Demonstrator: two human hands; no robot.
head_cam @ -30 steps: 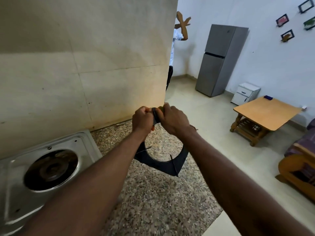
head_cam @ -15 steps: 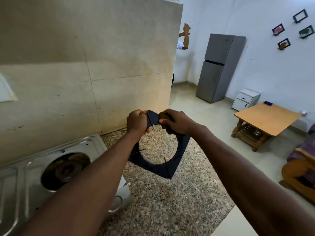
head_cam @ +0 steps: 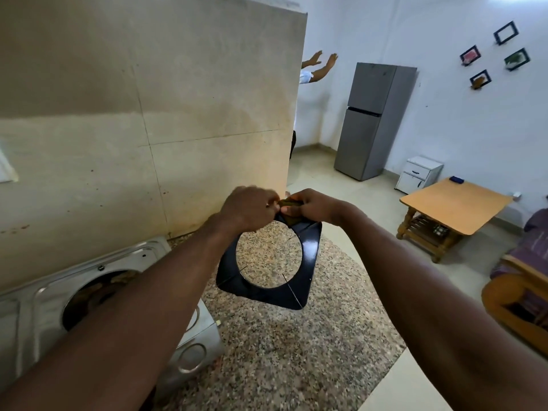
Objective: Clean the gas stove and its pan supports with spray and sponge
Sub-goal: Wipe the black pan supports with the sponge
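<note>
A black square pan support [head_cam: 308, 256] with a round opening hangs in the air above the speckled granite counter [head_cam: 296, 345]. My left hand [head_cam: 247, 207] grips its top corner. My right hand [head_cam: 314, 204] presses a dark greenish sponge [head_cam: 289, 204] onto that same corner, right beside the left hand. The steel gas stove [head_cam: 35, 307] sits at lower left, its burner [head_cam: 92, 292] uncovered and partly hidden by my left forearm. No spray bottle is in view.
A beige tiled wall [head_cam: 148, 114] rises behind the counter. Past the counter's right edge lie the floor, a grey fridge [head_cam: 373, 120], a white drawer unit [head_cam: 418, 173], a wooden table [head_cam: 453, 203] and a chair. Another person's arms [head_cam: 320, 66] show beyond the wall.
The pan support has tilted so its corner points up, and both hands rose a little. The view swung left, showing more of the stove. The far person's arms moved.
</note>
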